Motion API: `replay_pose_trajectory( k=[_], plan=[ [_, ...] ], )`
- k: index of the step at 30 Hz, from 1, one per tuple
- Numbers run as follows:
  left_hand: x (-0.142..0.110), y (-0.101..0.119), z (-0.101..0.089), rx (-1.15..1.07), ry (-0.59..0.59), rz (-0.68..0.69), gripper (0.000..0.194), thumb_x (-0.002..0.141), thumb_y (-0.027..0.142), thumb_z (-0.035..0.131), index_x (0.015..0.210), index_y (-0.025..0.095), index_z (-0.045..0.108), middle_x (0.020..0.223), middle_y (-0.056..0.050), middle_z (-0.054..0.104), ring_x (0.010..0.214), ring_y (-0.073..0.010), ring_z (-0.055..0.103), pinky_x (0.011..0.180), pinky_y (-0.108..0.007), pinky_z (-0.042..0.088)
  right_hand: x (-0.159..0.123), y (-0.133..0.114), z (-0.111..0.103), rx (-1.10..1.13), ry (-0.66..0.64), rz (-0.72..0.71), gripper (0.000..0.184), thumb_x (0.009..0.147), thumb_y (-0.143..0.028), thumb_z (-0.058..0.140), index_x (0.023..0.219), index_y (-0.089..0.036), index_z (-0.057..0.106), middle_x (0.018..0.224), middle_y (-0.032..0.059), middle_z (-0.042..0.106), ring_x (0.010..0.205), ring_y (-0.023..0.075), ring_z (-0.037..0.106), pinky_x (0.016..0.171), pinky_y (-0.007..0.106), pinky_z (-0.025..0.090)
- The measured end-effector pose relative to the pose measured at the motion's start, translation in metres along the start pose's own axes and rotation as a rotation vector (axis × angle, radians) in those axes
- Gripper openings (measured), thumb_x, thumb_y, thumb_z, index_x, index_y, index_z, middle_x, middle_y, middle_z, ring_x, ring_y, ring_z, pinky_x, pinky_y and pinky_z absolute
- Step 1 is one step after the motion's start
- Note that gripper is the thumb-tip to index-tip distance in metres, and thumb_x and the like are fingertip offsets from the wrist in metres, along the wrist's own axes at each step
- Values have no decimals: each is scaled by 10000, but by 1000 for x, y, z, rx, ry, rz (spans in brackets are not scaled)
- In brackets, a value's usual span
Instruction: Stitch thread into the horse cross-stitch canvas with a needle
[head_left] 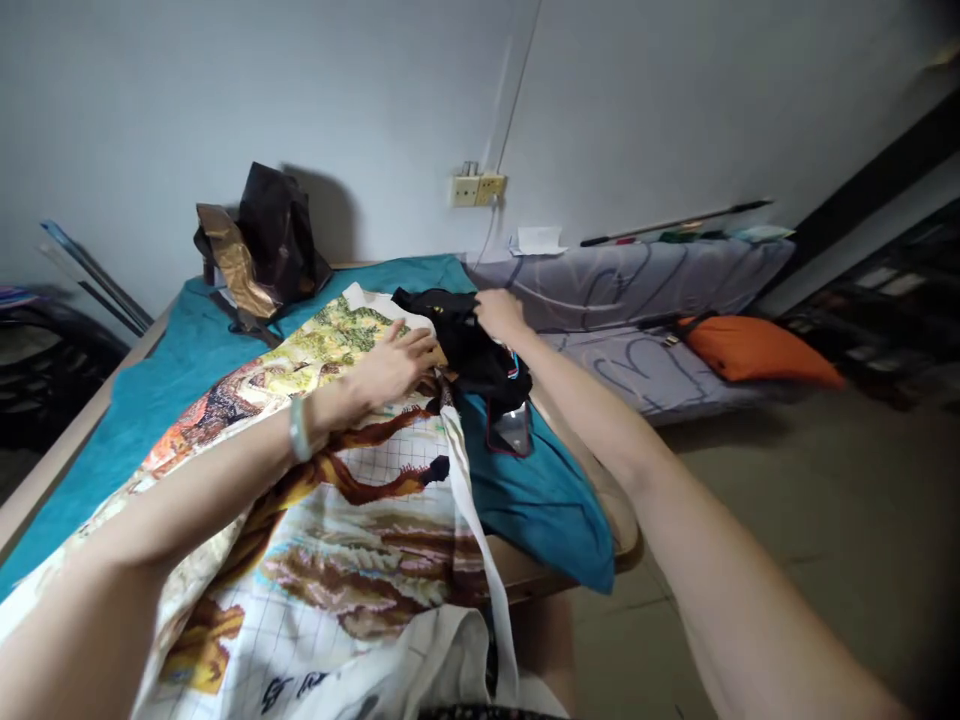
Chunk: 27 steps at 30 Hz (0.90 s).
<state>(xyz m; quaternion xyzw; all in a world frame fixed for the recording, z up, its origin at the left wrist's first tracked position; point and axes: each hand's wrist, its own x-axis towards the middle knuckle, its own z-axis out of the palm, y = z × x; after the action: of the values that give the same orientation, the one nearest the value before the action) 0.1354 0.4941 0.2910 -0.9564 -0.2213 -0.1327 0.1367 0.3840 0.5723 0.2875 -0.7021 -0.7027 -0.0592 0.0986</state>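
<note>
A large cross-stitch canvas (405,455), with grid lines and brown, green and orange stitching, spreads over the table and hangs down toward me. My left hand (394,365) lies on its upper right part, fingers stretched out and nothing gripped. At the canvas's far right corner sits a crumpled black cloth item (465,340); I cannot make out whether it is a bag or a garment. My right hand (501,315) is closed on its right edge, the fingertips partly hidden. A phone (510,430) lies just below the black cloth.
A teal cloth (547,500) covers the table. A dark brown and gold bag (262,240) stands at the back left. To the right is a grey patterned sofa (645,365) with an orange cushion (757,350). A wall socket (478,190) has a cable plugged in.
</note>
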Motion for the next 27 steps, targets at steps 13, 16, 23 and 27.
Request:
replay_pose_trajectory(
  k=[13,16,23,27],
  plan=[
    [52,77,84,-68,-361,66,451,922,123,310,1251,140,618,1058,-179,700,828,-241,677,724,-371,470,-57,74,-61,696,575,142,170,711,-188,494,806,-170,633,759,48,623,758,213,587,717,338,479],
    [42,93,81,-163,-375,155,398,930,138,322,1090,163,685,1067,-157,688,828,-215,665,699,-350,463,-77,82,-43,991,418,310,263,605,-178,488,826,-170,630,692,15,588,698,199,584,636,315,490],
    [105,60,86,-163,-129,-526,824,818,446,657,1503,152,305,1519,-273,326,1367,-426,354,996,-523,410,-123,98,-49,1328,197,343,457,525,-236,478,942,-200,660,780,15,676,754,227,646,583,307,505],
    [143,54,104,-320,-356,-514,680,807,386,678,1402,132,468,1425,-296,454,1203,-389,552,933,-508,457,-152,110,-50,1371,152,325,411,571,-288,591,964,-196,672,802,16,699,738,221,657,594,306,510]
  ],
)
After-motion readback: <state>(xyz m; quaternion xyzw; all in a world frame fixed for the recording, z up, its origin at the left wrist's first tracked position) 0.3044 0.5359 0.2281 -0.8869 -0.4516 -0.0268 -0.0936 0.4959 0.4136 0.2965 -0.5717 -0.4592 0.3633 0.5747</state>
